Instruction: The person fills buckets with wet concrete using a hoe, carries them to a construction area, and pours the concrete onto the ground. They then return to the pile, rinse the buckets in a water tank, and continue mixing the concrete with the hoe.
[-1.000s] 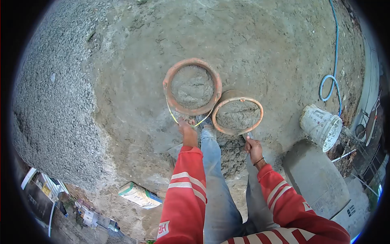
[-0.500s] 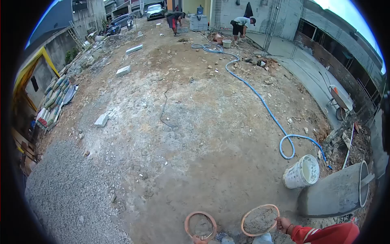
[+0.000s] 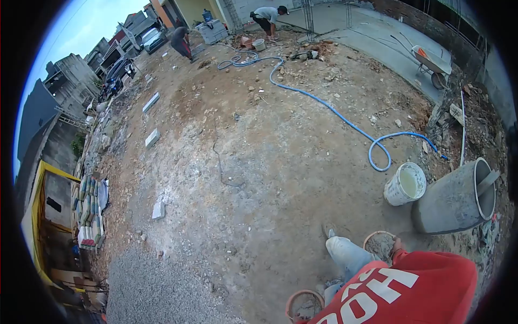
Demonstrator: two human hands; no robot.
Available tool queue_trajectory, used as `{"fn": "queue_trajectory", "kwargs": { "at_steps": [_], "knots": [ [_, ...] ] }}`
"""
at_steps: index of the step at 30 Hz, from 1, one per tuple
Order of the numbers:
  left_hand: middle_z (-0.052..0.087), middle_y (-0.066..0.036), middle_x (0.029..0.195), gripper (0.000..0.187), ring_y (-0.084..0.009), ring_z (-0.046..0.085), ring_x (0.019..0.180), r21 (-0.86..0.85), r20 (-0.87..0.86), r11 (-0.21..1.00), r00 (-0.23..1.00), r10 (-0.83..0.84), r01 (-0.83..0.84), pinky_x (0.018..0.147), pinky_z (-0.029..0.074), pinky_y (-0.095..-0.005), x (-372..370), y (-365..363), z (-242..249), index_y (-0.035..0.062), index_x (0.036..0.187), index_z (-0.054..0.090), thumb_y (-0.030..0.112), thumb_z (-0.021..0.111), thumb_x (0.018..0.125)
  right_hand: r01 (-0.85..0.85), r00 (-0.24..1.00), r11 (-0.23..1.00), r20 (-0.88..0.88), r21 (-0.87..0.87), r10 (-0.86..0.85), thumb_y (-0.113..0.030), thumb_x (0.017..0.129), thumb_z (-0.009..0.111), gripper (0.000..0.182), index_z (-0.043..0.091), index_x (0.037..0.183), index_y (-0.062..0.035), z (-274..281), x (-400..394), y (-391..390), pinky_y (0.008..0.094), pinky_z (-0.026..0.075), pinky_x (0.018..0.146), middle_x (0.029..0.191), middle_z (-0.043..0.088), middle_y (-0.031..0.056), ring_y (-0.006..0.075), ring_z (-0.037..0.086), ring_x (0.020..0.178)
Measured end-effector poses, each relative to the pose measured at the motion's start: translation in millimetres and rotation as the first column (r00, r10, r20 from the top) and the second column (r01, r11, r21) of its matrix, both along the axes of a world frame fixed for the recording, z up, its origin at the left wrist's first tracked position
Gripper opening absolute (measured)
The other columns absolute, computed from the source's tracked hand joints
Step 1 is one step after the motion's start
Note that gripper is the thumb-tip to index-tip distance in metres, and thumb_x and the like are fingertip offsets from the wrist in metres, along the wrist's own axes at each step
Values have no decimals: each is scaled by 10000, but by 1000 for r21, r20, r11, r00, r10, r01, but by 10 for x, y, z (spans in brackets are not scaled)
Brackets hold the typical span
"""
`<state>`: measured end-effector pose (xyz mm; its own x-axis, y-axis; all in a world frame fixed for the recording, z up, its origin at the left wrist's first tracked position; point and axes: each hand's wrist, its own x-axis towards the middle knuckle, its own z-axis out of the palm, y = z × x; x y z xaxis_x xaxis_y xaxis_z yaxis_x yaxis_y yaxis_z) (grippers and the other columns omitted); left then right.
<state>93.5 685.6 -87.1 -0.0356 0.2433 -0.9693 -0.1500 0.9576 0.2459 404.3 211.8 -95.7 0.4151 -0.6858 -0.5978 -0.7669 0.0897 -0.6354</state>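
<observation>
My right hand is closed on the rim of a bucket of wet grey mortar, held beside my leg. A second bucket with an orange-brown rim and grey mortar inside hangs or stands at the bottom edge, left of my body. My left hand is not visible; my red sleeve and torso cover that area. My jeans-clad leg is stretched forward between the two buckets.
A white pail stands beside a large concrete cylinder on the right. A blue hose winds over the dirt. Gravel lies at lower left, pale blocks beyond. A wheelbarrow and two people are farther off.
My view has tilted and turned, and my body now leans into the picture. Both buckets appear closer to my torso. My left hand, seen earlier at its bucket's rim, has gone from sight.
</observation>
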Motion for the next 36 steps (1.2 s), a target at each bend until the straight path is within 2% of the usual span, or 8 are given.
{"fn": "queue_trajectory", "kwargs": {
  "at_steps": [10, 11, 13, 17, 22, 27, 32, 36],
  "knots": [
    [242, 44, 505, 275, -127, 218, 394, 60, -136, 996, 989, -50, 59, 436, 296, -325, 1647, 764, 804, 185, 704, 344, 329, 428, 923, 317, 943, 879, -19, 356, -332, -421, 776, 553, 365, 356, 584, -182, -84, 1698, 829, 359, 233, 360, 455, 254, 11, 178, 256, 337],
    [243, 44, 506, 275, -127, 219, 395, 62, -157, 996, 986, -60, 71, 437, 297, -325, 1775, 791, 901, 185, 704, 345, 329, 428, 923, 313, 939, 859, 5, 405, -345, -425, 776, 553, 367, 354, 583, -184, -234, 1788, 907, 358, 232, 361, 454, 251, 10, 176, 255, 338],
    [244, 44, 508, 274, -127, 221, 397, 72, -200, 992, 976, -87, 103, 439, 298, -326, 1893, 885, 1034, 185, 706, 345, 330, 429, 923, 370, 922, 817, -280, 441, -267, -441, 775, 558, 399, 308, 570, -207, 443, 2291, 1327, 347, 235, 385, 449, 209, -11, 154, 227, 341],
    [246, 43, 511, 272, -127, 224, 401, 72, -256, 989, 961, -109, 131, 442, 301, -327, 2382, 1081, 1158, 185, 708, 347, 331, 429, 922, 261, 964, 768, -112, 585, -242, -382, 803, 575, 392, 293, 584, -221, 476, 2994, 1833, 347, 272, 436, 441, 197, -43, 148, 231, 349],
    [249, 43, 515, 270, -128, 227, 406, 74, -271, 986, 955, -124, 149, 446, 304, -329, 3325, 1533, 1170, 184, 710, 348, 332, 430, 921, 271, 959, 758, -98, 593, -266, -371, 805, 603, 386, 317, 597, -216, 567, 4289, 2386, 350, 280, 444, 442, 215, -44, 150, 247, 358],
    [252, 42, 519, 268, -128, 231, 410, 56, -229, 988, 965, -129, 146, 450, 308, -330, 4936, 2258, 891, 183, 713, 350, 333, 431, 920, 228, 965, 774, -33, 591, -259, -383, 790, 614, 383, 328, 598, -215, 525, 5591, 3046, 345, 281, 451, 445, 214, -41, 142, 243, 363],
    [255, 42, 523, 267, -128, 235, 415, 36, -194, 982, 965, -176, 186, 454, 311, -332, 6638, 3100, 828, 182, 715, 352, 334, 432, 920, 312, 949, 808, -116, 500, -294, -346, 769, 600, 211, 445, 725, -210, 890, 6989, 3582, 334, 249, 380, 499, 280, -39, 130, 277, 361],
    [257, 41, 526, 265, -129, 238, 418, 28, -199, 972, 954, -224, 234, 457, 314, -333, 7722, 3668, 922, 182, 717, 353, 335, 433, 919, 339, 941, 792, -167, 508, -295, -363, 762, 607, 261, 413, 690, -205, 994, 7795, 3916, 319, 246, 376, 512, 286, -33, 135, 269, 359]
  ]
}}
